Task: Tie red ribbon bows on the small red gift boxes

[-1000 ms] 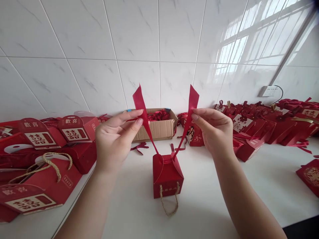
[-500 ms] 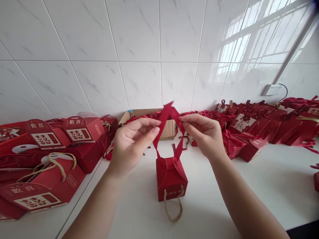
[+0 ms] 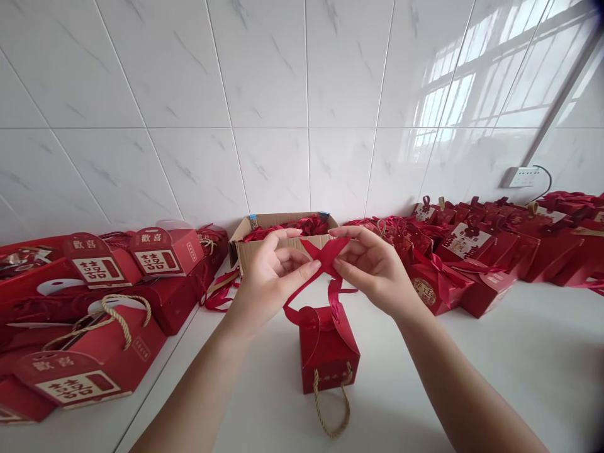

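A small red gift box [image 3: 329, 349] with a beige rope handle [image 3: 333, 409] stands on the white counter [image 3: 519, 358] in front of me. A red ribbon [image 3: 324, 253] rises from its top, and its two ends cross in an X above the box. My left hand [image 3: 271, 277] pinches one strand between thumb and fingers. My right hand [image 3: 372, 267] pinches the other strand. Both hands hover close together just above the box.
An open cardboard carton [image 3: 283, 236] of red ribbons sits by the tiled wall. Larger red boxes with rope handles [image 3: 94, 340] pile up on the left. Several small red boxes [image 3: 476, 258] crowd the right, below a wall socket [image 3: 519, 177].
My hands have come together and lower. The ribbon ends, held apart and upright a second ago, are now crossed over the box.
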`<state>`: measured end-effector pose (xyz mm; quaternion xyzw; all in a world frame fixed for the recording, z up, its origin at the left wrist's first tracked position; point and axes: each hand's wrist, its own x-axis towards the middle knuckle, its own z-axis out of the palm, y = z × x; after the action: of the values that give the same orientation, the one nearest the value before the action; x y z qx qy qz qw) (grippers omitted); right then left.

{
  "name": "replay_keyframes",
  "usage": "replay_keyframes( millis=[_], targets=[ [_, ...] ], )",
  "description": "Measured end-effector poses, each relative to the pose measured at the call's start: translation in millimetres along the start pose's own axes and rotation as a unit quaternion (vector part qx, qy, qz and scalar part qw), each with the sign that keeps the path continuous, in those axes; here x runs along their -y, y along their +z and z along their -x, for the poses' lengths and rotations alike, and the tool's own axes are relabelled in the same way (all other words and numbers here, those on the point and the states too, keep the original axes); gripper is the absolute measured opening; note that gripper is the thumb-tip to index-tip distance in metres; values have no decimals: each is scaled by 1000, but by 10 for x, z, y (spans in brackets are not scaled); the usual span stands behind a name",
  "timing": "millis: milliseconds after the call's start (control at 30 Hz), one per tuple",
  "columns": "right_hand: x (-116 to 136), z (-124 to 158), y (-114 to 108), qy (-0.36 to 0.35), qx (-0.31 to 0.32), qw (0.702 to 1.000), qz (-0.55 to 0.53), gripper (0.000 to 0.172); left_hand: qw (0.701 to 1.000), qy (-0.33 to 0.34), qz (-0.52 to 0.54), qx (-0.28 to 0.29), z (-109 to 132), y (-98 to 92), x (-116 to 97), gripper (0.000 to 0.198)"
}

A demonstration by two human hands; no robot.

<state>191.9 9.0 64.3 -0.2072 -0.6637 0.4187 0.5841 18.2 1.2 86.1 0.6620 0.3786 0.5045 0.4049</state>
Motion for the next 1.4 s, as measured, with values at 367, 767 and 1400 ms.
replay_keyframes(
  millis=[367, 767, 1400],
  targets=[
    [20, -9, 0, 39, 43, 998, 25, 27, 1000, -15, 12, 2, -53, -33, 46, 17],
    [-80, -59, -124, -22, 79, 994, 71, 13, 995, -38, 2, 95, -13, -47, -10, 20],
    [-91, -58, -280, -119, 102, 960, 231, 24, 983, 71, -161, 51, 7, -18, -2, 46]
  ],
)
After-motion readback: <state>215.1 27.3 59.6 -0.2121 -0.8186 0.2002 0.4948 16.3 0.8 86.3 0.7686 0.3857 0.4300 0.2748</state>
